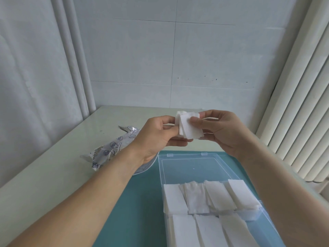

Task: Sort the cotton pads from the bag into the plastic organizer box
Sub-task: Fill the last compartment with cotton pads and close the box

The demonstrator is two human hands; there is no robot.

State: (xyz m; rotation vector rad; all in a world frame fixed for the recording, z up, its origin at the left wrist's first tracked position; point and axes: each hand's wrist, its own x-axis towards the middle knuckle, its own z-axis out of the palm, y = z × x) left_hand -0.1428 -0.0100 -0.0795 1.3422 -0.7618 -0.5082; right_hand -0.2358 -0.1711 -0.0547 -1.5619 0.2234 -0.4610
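The task looks well advanced. The clear plastic organizer box [161, 175] at the lower middle of the frame already holds two rows of cotton pad stacks [210, 198], its lid lying open behind them. Above it, near frame centre, the left hand [156, 136] and right hand [220, 130] both pinch a small, uneven stack of cotton pads [189, 128], fingers curled round its edges. This stack is not yet placed. The silver printed bag [110, 148] lies crumpled at centre left; whether pads remain inside cannot be told.
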